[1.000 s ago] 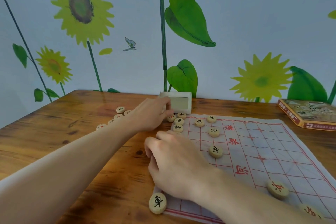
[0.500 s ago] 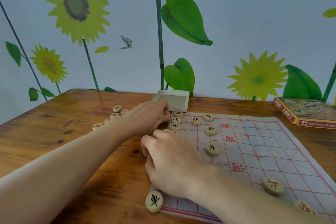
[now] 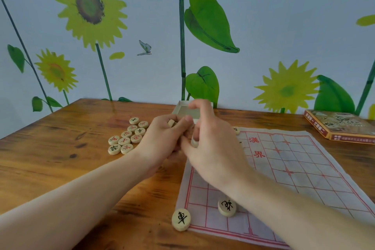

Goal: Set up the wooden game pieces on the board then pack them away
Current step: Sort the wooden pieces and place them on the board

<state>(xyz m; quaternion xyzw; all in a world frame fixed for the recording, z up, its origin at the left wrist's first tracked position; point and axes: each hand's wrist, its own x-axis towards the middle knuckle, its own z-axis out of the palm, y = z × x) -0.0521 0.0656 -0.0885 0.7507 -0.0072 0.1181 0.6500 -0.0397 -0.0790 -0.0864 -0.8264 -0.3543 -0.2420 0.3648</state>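
Observation:
A white cloth game board (image 3: 300,170) with red grid lines lies on the wooden table. My left hand (image 3: 162,140) and my right hand (image 3: 211,144) meet above the board's far left corner. The left hand is closed on a round wooden piece (image 3: 171,123); the right hand pinches another piece (image 3: 194,142) between its fingers. Several loose pieces (image 3: 126,137) lie in a cluster on the table left of the hands. Two pieces rest near the front: one (image 3: 181,219) at the board's front left corner, one (image 3: 227,207) on the board. Another piece (image 3: 236,130) peeks out behind my right hand.
An open white box tray (image 3: 182,110) stands at the back behind my hands. The printed box lid (image 3: 341,126) lies at the far right of the table. A wall with sunflower decals closes off the back.
Both hands have risen off the board's left edge and come together, each now holding a piece. The pieces at the board's far left corner are now hidden or taken up.

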